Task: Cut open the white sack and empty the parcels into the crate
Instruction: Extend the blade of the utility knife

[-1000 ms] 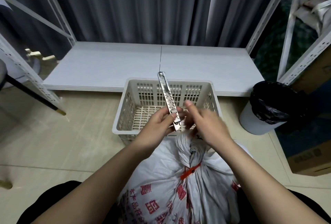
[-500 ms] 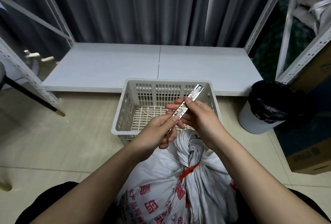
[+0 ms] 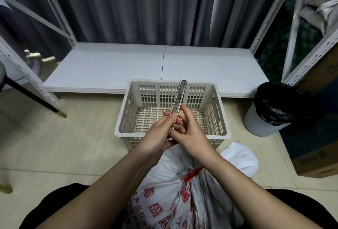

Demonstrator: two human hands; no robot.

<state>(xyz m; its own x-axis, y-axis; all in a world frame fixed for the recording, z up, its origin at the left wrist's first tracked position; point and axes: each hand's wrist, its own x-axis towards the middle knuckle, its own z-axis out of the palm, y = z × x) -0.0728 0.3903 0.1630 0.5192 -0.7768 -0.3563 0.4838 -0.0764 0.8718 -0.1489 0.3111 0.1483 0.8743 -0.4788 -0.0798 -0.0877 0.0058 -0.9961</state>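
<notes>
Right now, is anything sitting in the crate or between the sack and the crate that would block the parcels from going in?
Nothing visible does. The crate is empty and stands right beyond the sack. The sack's neck is tied with a red tie. Both hands, left and right, hold the knife above the crate.

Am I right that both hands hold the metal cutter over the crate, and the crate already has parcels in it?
Not quite. In the head view the left hand and right hand do hold the metal cutter over the crate, but the crate holds no parcels; the white sack is still tied.
</notes>
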